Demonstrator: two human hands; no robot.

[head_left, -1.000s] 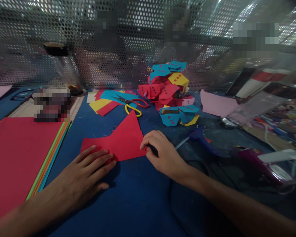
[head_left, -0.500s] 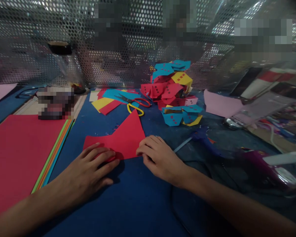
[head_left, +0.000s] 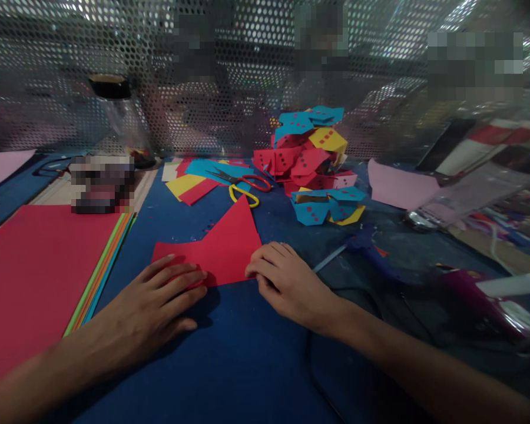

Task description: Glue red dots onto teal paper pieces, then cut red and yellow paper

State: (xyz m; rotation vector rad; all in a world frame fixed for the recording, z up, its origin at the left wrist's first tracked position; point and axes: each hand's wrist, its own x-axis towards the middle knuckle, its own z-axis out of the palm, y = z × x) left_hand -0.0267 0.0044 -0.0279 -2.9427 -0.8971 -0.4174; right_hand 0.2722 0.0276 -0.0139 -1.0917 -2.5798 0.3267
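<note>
A folded red sheet of paper [head_left: 229, 253] lies on the blue tabletop [head_left: 242, 365], one pointed corner standing out towards the back. My left hand [head_left: 159, 300] rests on its left part with fingers stretched out and the thumb apart. At the right edge of the paper, my right hand [head_left: 282, 280] has its fingers bent and pressed together, pinching the edge. Just beyond the point of the paper are scissors [head_left: 242, 187] with red and yellow handles, lying on coloured paper scraps [head_left: 194, 185].
Behind stands a pile of red, blue and yellow dotted paper shapes [head_left: 302, 159]. Stacked coloured sheets [head_left: 39, 265] lie at left, near a tilted clear bottle [head_left: 126, 121]. To the right are a blue glue gun [head_left: 371, 253] with its cord, and a purple device [head_left: 481, 294].
My left hand has slid slightly left and its fingertips lie flatter on the red paper. The right hand keeps its place at the edge. The whole view has shifted a little.
</note>
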